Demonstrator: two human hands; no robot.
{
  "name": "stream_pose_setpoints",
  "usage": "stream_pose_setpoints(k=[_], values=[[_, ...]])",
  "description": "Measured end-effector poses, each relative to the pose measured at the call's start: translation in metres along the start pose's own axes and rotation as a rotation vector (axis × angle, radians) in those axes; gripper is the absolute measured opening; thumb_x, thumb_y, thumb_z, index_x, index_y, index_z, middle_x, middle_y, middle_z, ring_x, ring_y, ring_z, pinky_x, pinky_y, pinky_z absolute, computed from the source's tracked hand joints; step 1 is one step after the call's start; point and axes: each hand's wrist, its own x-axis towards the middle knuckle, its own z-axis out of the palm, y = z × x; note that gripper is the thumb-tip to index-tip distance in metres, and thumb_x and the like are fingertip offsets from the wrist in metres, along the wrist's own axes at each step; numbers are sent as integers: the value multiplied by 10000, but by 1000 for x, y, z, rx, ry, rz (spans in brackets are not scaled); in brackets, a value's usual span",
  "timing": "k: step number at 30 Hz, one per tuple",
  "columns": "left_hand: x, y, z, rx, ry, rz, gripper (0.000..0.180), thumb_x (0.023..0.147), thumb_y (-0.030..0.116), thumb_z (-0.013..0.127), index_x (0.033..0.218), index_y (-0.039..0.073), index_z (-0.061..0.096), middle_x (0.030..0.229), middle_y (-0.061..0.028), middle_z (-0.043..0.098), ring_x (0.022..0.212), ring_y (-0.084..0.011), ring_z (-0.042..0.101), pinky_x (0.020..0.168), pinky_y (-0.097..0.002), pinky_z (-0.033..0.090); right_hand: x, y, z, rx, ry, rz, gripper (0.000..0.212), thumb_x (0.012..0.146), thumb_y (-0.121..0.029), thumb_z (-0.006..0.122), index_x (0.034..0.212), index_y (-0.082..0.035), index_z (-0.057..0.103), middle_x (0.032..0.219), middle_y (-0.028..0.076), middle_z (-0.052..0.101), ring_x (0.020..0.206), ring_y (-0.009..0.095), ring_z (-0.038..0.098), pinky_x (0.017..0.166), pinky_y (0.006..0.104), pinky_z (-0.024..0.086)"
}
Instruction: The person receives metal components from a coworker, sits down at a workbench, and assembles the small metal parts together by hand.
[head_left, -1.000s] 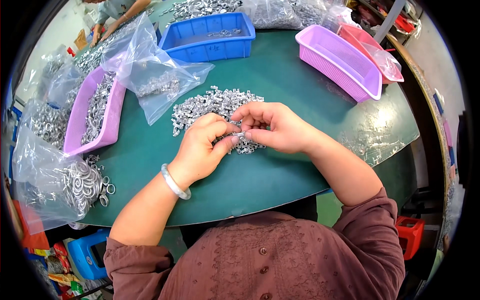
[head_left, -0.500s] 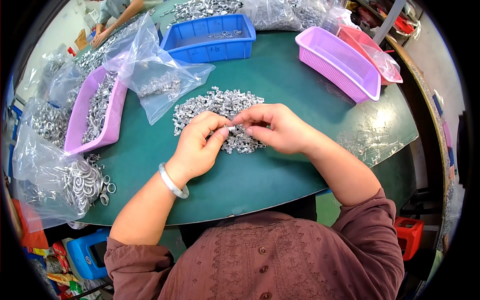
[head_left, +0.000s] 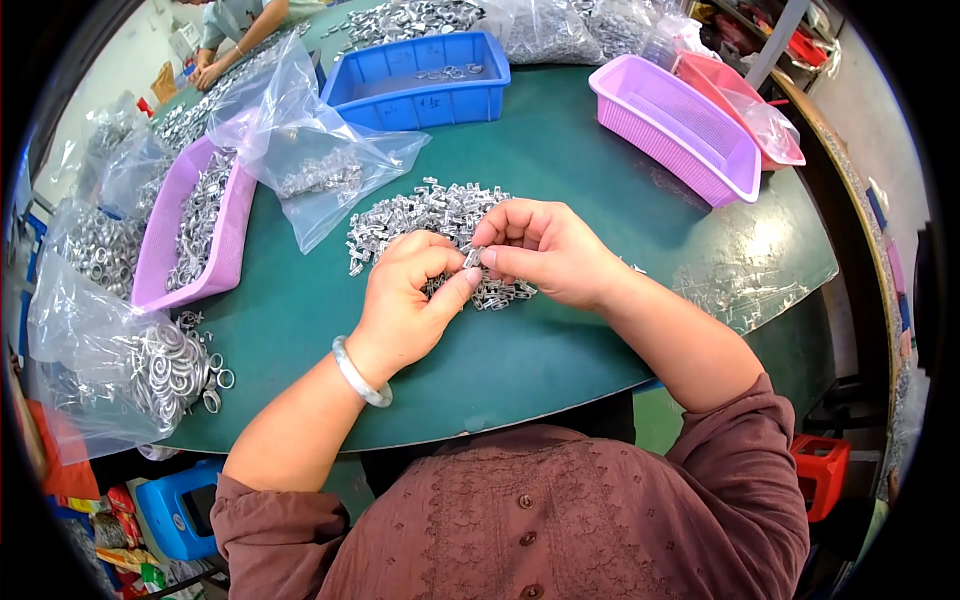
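Note:
A loose pile of small silver metal clips or buckles [head_left: 425,208] lies on the green tabletop [head_left: 560,140]. Over its near side my two hands meet fingertip to fingertip. My left hand [head_left: 408,300], with a pale bangle [head_left: 360,372] at the wrist, pinches one small silver metal piece [head_left: 472,258] between thumb and forefinger. From the other side, my right hand [head_left: 556,255] has its thumb and forefinger closed on the same piece. Its exact shape is partly hidden by the fingers.
Left of the pile are a purple basket [head_left: 236,225] of metal parts, clear bags [head_left: 325,140] and silver rings [head_left: 170,370]. Behind stands a blue tray [head_left: 420,108]; an empty purple basket [head_left: 680,135] sits back right. A co-worker's hands [head_left: 208,74] are far left.
My right hand has lifted slightly and its fingers have curled more; my left hand has shifted a little right and down. Small silver bits now show beside my right wrist. The co-worker's hands moved closer together.

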Motion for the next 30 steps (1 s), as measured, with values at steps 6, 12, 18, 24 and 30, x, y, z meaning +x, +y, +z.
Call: stream_pose_setpoints(k=[6, 12, 18, 24, 30], values=[[0, 1, -3, 44, -4, -3, 79, 721, 75, 655, 759, 23, 610, 769, -73, 563, 718, -202, 524, 649, -297, 408, -1, -2, -2, -35, 6, 36, 72, 787, -1, 562, 858, -11, 575, 746, 7, 567, 654, 56, 513, 585, 199, 433], [0, -2, -7, 71, -36, -24, 80, 746, 67, 639, 805, 13, 633, 766, -69, 576, 726, -176, 530, 660, -274, 409, 1, 2, -2, -70, 64, 50, 57, 778, -2, 565, 831, -11, 585, 726, 10, 571, 627, 66, 519, 568, 205, 435], [0, 4, -9, 156, 7, 34, 80, 717, 59, 654, 781, 19, 627, 727, -71, 577, 683, -197, 532, 638, -294, 403, -3, -5, -2, -38, 29, 80, 95, 801, -24, 563, 894, -6, 558, 828, 45, 592, 709, 100, 563, 624, 234, 477], [3, 2, -8, 274, 15, 141, 69, 689, 47, 661, 730, 35, 606, 687, -65, 562, 652, -220, 525, 608, -319, 388, 0, -2, -4, 52, -11, 176, 126, 799, -32, 545, 919, 7, 540, 815, 52, 578, 660, 104, 555, 559, 223, 461], [2, 1, -7, 221, -48, 131, 62, 700, 45, 649, 702, 40, 588, 656, -56, 548, 630, -218, 509, 605, -317, 383, -1, 0, -2, -19, -14, 177, 98, 816, -73, 562, 875, 4, 580, 739, 25, 574, 600, 78, 530, 492, 199, 419]])
